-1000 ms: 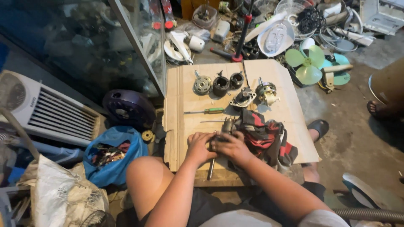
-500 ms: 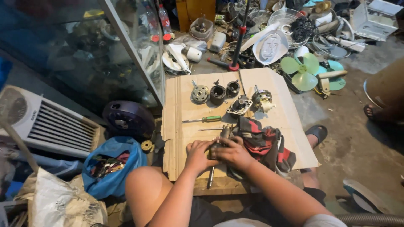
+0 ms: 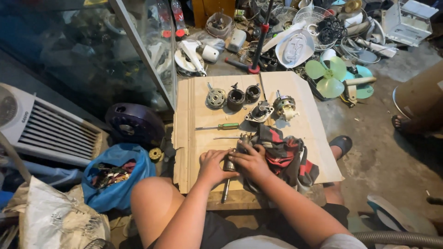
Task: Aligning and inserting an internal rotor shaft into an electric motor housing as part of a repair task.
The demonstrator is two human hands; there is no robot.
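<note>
my left hand (image 3: 213, 165) and right hand (image 3: 251, 161) are curled together, both clamped on a dull grey metal rotor with a long steel shaft (image 3: 227, 177). it lies at the near edge of the brown cardboard sheet (image 3: 304, 133) over the table, shaft pointing back at me, beside a red-and-black striped rag (image 3: 284, 157).

grey concrete floor (image 3: 383, 152), glass cabinet (image 3: 92, 50), possibly dim light.

We see both hands, left hand (image 3: 213, 165) and right hand (image 3: 251, 161), closed around a metal shaft (image 3: 225, 182) on the cardboard sheet (image 3: 198, 115), beside a red-and-black rag (image 3: 284, 154) and a green-handled screwdriver (image 3: 218, 126).
</note>
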